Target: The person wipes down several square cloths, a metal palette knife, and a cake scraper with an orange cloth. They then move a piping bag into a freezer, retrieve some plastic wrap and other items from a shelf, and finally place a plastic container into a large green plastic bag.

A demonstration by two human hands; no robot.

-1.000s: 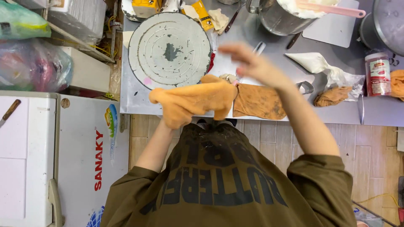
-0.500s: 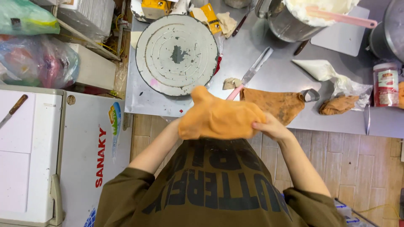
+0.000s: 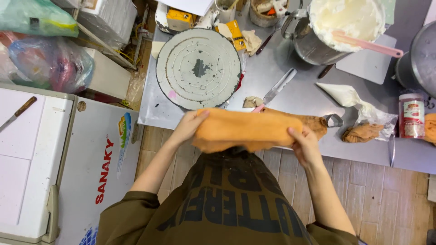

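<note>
Orange cloth (image 3: 247, 129), soft and light by its sag, stretches over the steel table's (image 3: 295, 97) near edge, just near of the round turntable (image 3: 198, 68). Left hand (image 3: 188, 127) and right hand (image 3: 304, 145) pinch its opposite ends, the best holds.

A steel table (image 3: 295, 97) stands on a wood-plank floor (image 3: 390, 199). A white chest freezer (image 3: 59, 149) sits just left.

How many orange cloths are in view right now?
3: one orange cloth held between both hands, a darker cloth lying on the counter behind it, a crumpled cloth farther right. An orange patch at the right edge may be another.
</note>
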